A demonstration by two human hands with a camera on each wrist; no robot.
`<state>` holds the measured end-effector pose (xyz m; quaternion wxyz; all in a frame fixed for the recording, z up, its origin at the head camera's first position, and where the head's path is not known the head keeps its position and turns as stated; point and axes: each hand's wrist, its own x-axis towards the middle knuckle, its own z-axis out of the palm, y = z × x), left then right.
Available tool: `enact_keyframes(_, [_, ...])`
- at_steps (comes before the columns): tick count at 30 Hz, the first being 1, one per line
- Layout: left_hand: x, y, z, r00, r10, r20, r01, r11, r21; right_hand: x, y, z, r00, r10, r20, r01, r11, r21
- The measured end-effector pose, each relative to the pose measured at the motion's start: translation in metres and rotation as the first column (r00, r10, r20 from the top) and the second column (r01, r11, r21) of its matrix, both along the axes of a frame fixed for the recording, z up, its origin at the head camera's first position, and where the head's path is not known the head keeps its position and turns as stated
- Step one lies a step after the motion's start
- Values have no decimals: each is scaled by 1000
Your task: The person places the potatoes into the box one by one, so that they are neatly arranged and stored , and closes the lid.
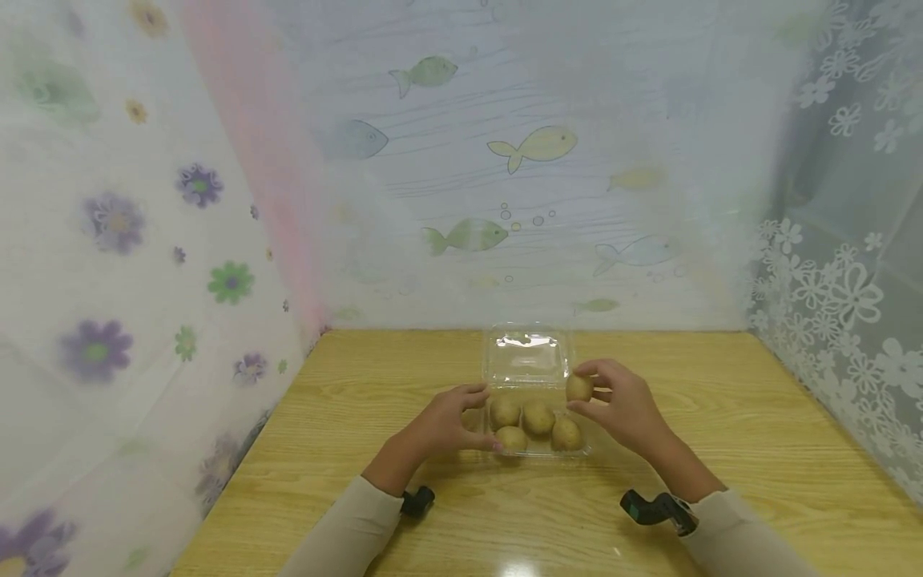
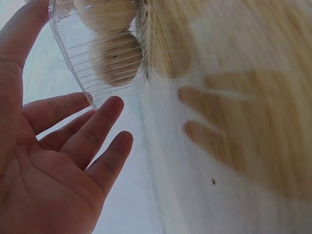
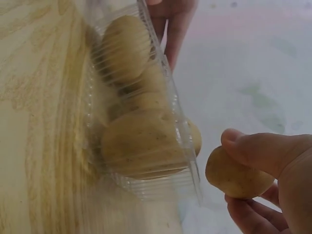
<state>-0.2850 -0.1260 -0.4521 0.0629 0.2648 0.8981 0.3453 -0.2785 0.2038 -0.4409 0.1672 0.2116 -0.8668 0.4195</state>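
A clear plastic clamshell box [image 1: 577, 453] stands on the table with its lid [image 1: 528, 370] raised at the back. Several potatoes [image 1: 538, 418] lie inside it. My right hand [image 1: 629, 407] pinches another potato [image 1: 579, 389] between thumb and fingers, above the box's back right corner; in the right wrist view this potato [image 3: 239, 174] is apart from the box wall. At the box's left side is my left hand [image 1: 441, 422], its thumb and fingers spread along the rim. The left wrist view shows fairly straight fingers [image 2: 92, 134], with fingertips at the rim.
The wooden table [image 1: 375, 373] reaches back to a fish-patterned curtain [image 1: 461, 184]. Flower-patterned curtains [image 1: 144, 320] hang at both sides. A dark wrist device [image 1: 659, 510] sits at each sleeve.
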Motion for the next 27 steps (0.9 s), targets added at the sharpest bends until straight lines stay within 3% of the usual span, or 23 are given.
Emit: enact_keyframes(27, [0, 1, 0, 1000, 9, -15, -9, 1000, -9, -3, -7, -17, 976, 22, -214, -8, 998, 68])
